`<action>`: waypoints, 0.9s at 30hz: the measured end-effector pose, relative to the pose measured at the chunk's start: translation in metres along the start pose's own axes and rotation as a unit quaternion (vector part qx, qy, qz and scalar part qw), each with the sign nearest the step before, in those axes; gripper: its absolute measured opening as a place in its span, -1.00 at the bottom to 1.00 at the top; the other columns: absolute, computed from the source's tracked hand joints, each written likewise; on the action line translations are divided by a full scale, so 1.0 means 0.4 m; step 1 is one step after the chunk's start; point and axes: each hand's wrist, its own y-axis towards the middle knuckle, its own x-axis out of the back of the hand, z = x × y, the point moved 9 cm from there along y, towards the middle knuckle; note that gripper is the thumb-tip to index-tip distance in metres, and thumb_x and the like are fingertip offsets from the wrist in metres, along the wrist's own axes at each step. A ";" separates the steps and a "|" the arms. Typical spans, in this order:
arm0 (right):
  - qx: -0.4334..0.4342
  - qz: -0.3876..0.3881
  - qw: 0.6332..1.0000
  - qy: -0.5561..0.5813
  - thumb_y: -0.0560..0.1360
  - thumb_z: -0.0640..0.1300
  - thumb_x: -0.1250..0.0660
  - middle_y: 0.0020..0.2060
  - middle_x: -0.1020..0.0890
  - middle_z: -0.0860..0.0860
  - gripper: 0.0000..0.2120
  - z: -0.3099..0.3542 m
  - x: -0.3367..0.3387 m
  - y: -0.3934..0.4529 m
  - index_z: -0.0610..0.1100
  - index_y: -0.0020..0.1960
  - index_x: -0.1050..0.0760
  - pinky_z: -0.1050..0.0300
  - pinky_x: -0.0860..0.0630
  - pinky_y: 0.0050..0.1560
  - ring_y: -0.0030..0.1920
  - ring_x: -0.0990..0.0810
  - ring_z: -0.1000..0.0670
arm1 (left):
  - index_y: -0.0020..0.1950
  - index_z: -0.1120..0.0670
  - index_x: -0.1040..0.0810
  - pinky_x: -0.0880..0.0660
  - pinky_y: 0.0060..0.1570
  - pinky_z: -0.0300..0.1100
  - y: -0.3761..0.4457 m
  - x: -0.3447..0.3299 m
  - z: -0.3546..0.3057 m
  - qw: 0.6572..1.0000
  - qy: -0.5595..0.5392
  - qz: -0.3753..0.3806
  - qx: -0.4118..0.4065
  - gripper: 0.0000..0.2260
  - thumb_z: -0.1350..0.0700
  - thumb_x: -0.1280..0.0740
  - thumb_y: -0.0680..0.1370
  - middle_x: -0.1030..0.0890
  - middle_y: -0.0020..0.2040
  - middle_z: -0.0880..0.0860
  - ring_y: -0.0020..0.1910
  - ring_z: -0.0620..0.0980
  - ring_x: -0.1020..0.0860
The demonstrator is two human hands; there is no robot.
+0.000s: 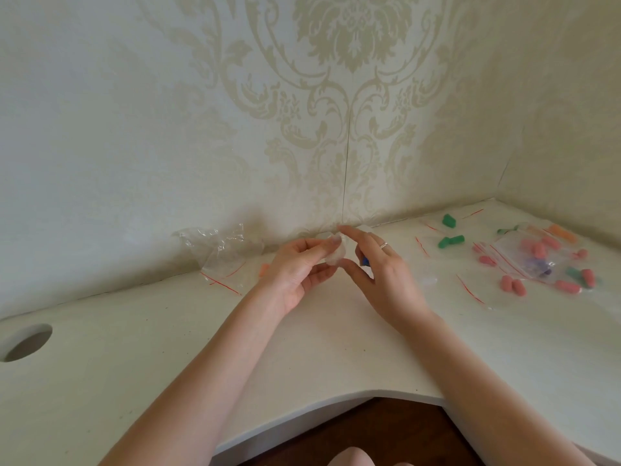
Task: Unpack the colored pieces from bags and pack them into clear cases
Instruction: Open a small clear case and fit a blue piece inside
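Note:
My left hand [299, 269] pinches a small clear case [337, 253] between thumb and fingers, above the middle of the white desk [302, 348]. My right hand [379, 267] is beside it, index finger stretched over the case, thumb below it. A blue piece [365, 262] shows under the right hand's curled fingers. Pink pieces [512, 285] and green pieces [451, 241] lie loose at the right, among clear zip bags [524, 257] with red strips. An orange piece [264, 269] peeks out left of my left hand.
A crumpled clear bag [218, 253] lies against the wall at the left. A round cable hole [27, 343] is in the desk's far left. The desk's front edge curves inward near my body. Patterned walls meet in a corner at the right.

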 end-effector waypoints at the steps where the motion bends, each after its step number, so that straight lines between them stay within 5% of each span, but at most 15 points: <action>1: 0.007 0.006 1.000 0.005 0.51 0.01 -0.31 -0.24 -0.32 0.24 -0.58 0.003 0.001 0.001 -0.04 0.34 -0.43 0.20 -0.42 -0.20 -0.23 -0.32 0.14 | -0.33 0.08 -0.53 -0.51 -0.31 -0.33 -0.001 0.000 0.002 1.000 0.013 -0.003 -0.001 -0.82 0.02 -0.45 0.33 -0.54 -0.41 -0.05 -0.37 -0.13 -0.54; 5: 0.001 -0.016 1.000 0.024 0.45 0.11 -0.31 -0.30 -0.29 0.26 -0.61 0.002 0.015 0.002 -0.05 0.19 -0.55 0.19 -0.40 -0.28 -0.27 -0.35 0.21 | -0.25 0.13 -0.49 -0.52 -0.33 -0.34 -0.002 -0.001 0.009 1.000 0.014 -0.021 -0.009 -0.84 0.12 -0.44 0.43 -0.54 -0.37 -0.01 -0.40 -0.15 -0.55; 12: -0.026 -0.069 0.997 -0.017 0.51 0.02 -0.32 -0.33 -0.29 0.26 -0.75 -0.008 0.046 0.001 -0.11 0.09 -0.58 0.17 -0.42 -0.33 -0.28 -0.31 0.13 | 0.02 0.20 -0.56 -0.62 -0.04 -0.10 -0.012 -0.043 0.008 0.988 -0.135 0.072 0.029 -0.86 0.17 -0.33 0.52 -0.64 0.10 0.22 0.03 0.19 -0.63; 16: 0.017 -0.046 0.996 -0.081 0.52 0.02 -0.20 -0.30 -0.45 0.15 -0.72 0.023 0.029 -0.004 -0.13 -0.01 -0.58 0.20 -0.41 -0.38 -0.27 -0.39 0.13 | 0.13 0.22 -0.51 -0.62 -0.18 -0.16 -0.012 -0.035 0.010 0.989 -0.130 0.061 0.031 -0.71 0.20 -0.38 0.44 -0.67 -0.02 0.20 -0.08 0.16 -0.67; 20: 0.014 -0.033 0.995 -0.093 0.48 -0.02 -0.15 -0.29 -0.51 0.03 -0.71 0.016 0.020 -0.003 -0.16 -0.05 -0.57 0.14 -0.44 -0.40 -0.26 -0.50 -0.01 | -0.03 0.24 -0.56 -0.60 -0.23 -0.21 -0.013 -0.035 -0.005 0.998 -0.036 0.049 0.000 -0.91 0.23 -0.31 0.55 -0.68 -0.18 0.12 -0.20 0.07 -0.68; 25: -0.036 -0.018 0.999 -0.035 0.50 -0.01 -0.08 -0.19 -0.54 -0.02 -0.64 -0.015 0.021 -0.001 -0.20 0.02 -0.56 0.02 -0.51 -0.29 -0.21 -0.54 -0.05 | -0.05 0.25 -0.59 -0.62 -0.21 -0.15 -0.009 -0.016 -0.002 0.999 -0.022 0.022 0.017 -0.93 0.25 -0.35 0.52 -0.65 -0.08 0.23 -0.21 0.13 -0.67; 27: -0.069 -0.056 0.996 0.006 0.52 -0.11 -0.12 -0.19 -0.52 0.04 -0.71 -0.041 0.047 0.003 -0.21 0.01 -0.58 0.22 -0.49 -0.18 -0.23 -0.51 0.14 | -0.01 0.26 -0.58 -0.62 -0.16 -0.11 -0.021 -0.034 0.010 0.998 -0.005 0.056 0.039 -0.91 0.28 -0.34 0.51 -0.64 -0.05 0.26 -0.15 0.21 -0.67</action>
